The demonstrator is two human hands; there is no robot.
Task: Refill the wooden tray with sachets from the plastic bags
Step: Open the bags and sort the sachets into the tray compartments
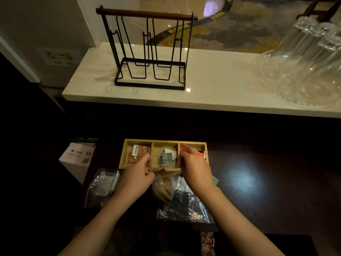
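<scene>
Both hands are up at the mouth of the plastic bag (165, 183), the clear one stuffed with brown sachets, right at the near edge of the wooden tray (165, 143). The left hand (137, 177) has its fingers (147, 160) curled tight, pinching one side of the bag's top edge; the right hand (196, 169) pinches the opposite side. That looks like a pull-apart grip, each hand taking a lip so the seal or opening can be spread.

The tray sits on the dark bench (258, 182) just beyond the hands, three compartments across. Brown sachets (138, 153) lie in the left one, grey-green sachets (167, 157) in the middle, something red (185, 147) in the right, partly hidden behind the right hand. None looks full, so there is room to top up.

More stock waits close by: a bag of pale packets (104, 183) to the left, a bag of dark contents (186, 206) nearer the person, and a small printed packet (207, 242) at the bench's front edge. Holding the bag so close to the tray makes sense: a short carry once it is open.

Behind, on the pale shelf (212, 89), stand a black wire rack (149, 52) and upturned glasses (304, 61).
</scene>
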